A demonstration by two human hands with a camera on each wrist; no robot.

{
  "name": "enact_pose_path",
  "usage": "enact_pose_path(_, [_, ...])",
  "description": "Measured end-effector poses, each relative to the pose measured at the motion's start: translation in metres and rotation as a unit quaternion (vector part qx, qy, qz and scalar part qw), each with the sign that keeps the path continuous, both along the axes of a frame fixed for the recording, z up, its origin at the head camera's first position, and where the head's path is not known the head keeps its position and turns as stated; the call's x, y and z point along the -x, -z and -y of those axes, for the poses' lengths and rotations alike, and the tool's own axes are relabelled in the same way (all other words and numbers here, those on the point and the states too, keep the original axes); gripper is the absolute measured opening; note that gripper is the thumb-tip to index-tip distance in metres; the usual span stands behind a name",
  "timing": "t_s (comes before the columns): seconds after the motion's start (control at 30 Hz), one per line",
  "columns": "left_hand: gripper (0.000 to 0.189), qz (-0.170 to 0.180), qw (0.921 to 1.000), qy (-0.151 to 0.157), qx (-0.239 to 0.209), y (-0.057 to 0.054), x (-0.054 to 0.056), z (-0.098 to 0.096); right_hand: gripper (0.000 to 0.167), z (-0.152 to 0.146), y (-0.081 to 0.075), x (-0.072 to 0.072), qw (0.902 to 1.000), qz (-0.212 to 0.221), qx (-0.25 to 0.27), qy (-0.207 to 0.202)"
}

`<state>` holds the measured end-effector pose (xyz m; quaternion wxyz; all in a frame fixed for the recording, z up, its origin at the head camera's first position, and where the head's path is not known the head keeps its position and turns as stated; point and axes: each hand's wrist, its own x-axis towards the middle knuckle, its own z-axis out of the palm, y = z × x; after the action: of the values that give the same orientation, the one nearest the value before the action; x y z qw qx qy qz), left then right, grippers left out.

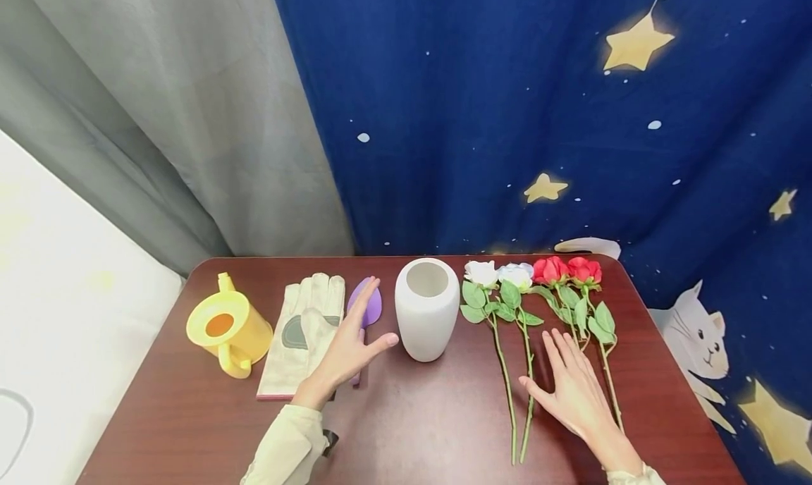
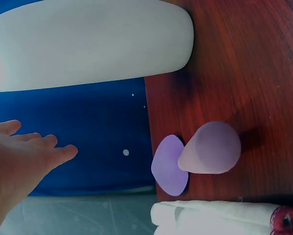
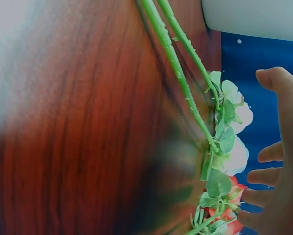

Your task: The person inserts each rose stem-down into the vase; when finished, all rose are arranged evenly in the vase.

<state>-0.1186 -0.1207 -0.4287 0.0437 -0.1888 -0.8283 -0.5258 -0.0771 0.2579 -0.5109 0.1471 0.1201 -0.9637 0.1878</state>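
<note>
My left hand [image 1: 347,351] hovers with straight fingers over a purple hand trowel [image 1: 373,306] and the edge of the pale work gloves [image 1: 301,344], holding nothing. In the left wrist view the trowel's rounded handle [image 2: 216,147] points toward the camera. My right hand [image 1: 574,386] is spread above the stems of the red roses [image 1: 567,270], thumb apart, with nothing in it. Left of it lie two white roses [image 1: 497,275] with long green stems. Between the hands a white vase [image 1: 427,316] stands upright, its mouth showing no flowers.
A yellow watering can [image 1: 231,326] stands at the left of the dark wooden table [image 1: 406,428]. Behind the table hang a grey curtain [image 1: 190,118] and a blue starry curtain [image 1: 482,118]. A white surface [image 1: 57,316] lies beyond the table's left edge.
</note>
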Motion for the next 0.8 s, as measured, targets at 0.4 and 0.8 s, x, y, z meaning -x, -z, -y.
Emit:
enact_pose_path(0.4, [0.086, 0.024, 0.9996, -0.010, -0.011, -0.030, -0.004, -0.014, 0.070, 0.008, 0.006, -0.004, 0.9985, 0.032, 0.044, 0.006])
enact_pose_path(0.8, [0.099, -0.002, 0.9945, 0.037, -0.098, -0.036, 0.021, -0.033, 0.032, 0.014, 0.007, -0.008, 0.9917, 0.073, 0.093, 0.049])
